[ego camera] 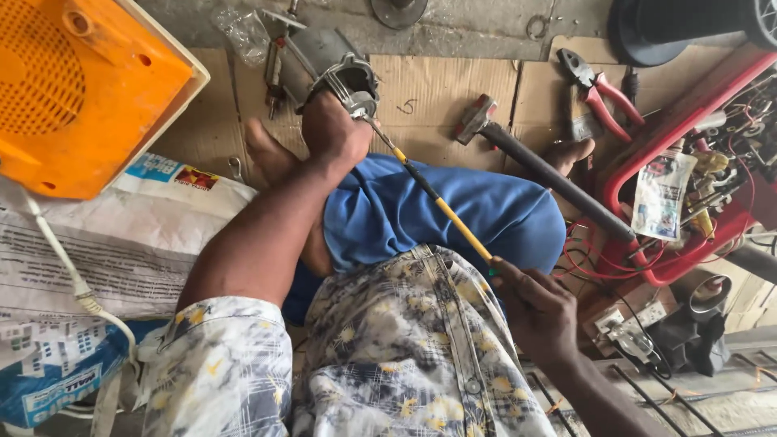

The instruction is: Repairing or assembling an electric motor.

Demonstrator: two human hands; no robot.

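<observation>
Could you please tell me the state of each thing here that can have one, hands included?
left hand: closed on the motor housing.
motor housing: lying on cardboard, steadied.
right hand: gripping the screwdriver's handle end.
screwdriver: held, tip against the housing.
hammer: lying loose, untouched.
red pliers: lying untouched, jaws shut.

L hand (330,133) is gripping the grey motor housing (324,65) on cardboard (453,81); R hand (538,311) is holding a yellow-black screwdriver (429,190), tip sitting at motor end. Hammer (542,166) and red pliers (603,93) are lying nearby, orange fan (81,89) sitting at L.
</observation>
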